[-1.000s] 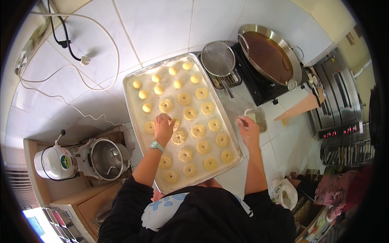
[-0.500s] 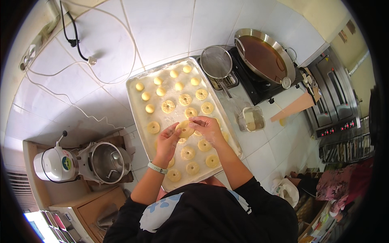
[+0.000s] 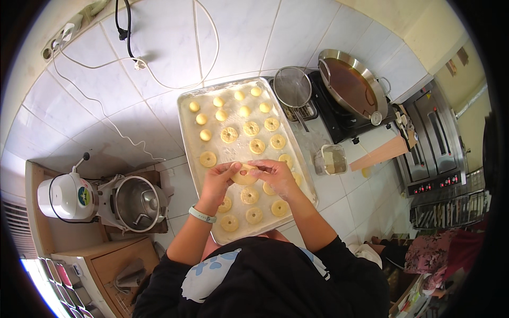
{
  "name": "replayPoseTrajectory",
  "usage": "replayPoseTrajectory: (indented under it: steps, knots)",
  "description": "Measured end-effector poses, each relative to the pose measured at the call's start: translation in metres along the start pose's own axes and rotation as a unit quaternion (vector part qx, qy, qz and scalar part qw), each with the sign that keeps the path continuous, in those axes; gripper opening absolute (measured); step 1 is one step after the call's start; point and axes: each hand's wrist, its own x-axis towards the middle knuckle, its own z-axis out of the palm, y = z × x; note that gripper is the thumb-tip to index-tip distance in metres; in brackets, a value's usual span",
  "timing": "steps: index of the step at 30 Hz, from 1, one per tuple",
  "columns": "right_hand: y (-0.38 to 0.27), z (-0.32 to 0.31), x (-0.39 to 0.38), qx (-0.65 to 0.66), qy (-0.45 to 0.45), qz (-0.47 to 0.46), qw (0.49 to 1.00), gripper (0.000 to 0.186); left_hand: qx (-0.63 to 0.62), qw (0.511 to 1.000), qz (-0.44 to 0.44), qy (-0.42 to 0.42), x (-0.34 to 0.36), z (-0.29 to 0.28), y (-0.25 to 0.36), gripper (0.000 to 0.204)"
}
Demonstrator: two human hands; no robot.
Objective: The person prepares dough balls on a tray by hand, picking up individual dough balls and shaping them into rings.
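My left hand (image 3: pixel 218 178) and my right hand (image 3: pixel 271 175) grip a flat round of pale dough, a dough ring (image 3: pixel 244 179), from its two sides. A small hole shows in its middle. Both hands are closed, thumbs and fingers pinching its upper edge. Beneath them lies a big metal tray (image 3: pixel 186 119) dusted with flour. Several round dough balls (image 3: pixel 205 135) sit in its far part. Flattened dough rings (image 3: pixel 249 195) with centre holes fill the middle and near part, some of them hidden by my hands and forearms.
Right of the tray are a mesh strainer (image 3: pixel 292 87), a wide pan of brown oil (image 3: pixel 350 85) on a black stove, and a clear square container (image 3: pixel 331 160). A stand mixer (image 3: pixel 69 196) with a metal bowl stands left. An oven (image 3: pixel 432 143) and another person (image 3: pixel 424 254) are far right.
The dough ring has turned between my fingers, and its hole looks wider. Both hands have drawn to its upper edge. The whole view has shifted slightly.
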Motion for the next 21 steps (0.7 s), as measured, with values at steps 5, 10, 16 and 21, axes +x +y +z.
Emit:
replayPoseTrajectory:
  steps: [5, 10, 16, 21]
  knots:
    - [0.011, 0.002, 0.0, -0.016, 0.003, -0.022, 1.0, 0.029, 0.016, 0.998, -0.045, -0.04, -0.004, 0.007, 0.003, 0.027]
    - [0.002, -0.006, -0.004, 0.018, 0.022, 0.005, 1.0, 0.031, 0.0, 1.0, -0.022, 0.003, -0.004, 0.004, 0.001, 0.032]
    - [0.006, -0.003, -0.007, 0.047, 0.035, 0.012, 0.998, 0.03, 0.017, 0.999, -0.043, -0.027, -0.004, 0.009, 0.003, 0.027]
    - [0.012, -0.003, -0.003, 0.043, 0.051, -0.015, 0.998, 0.029, 0.042, 0.994, -0.089, -0.049, -0.001, 0.002, 0.001, 0.027]
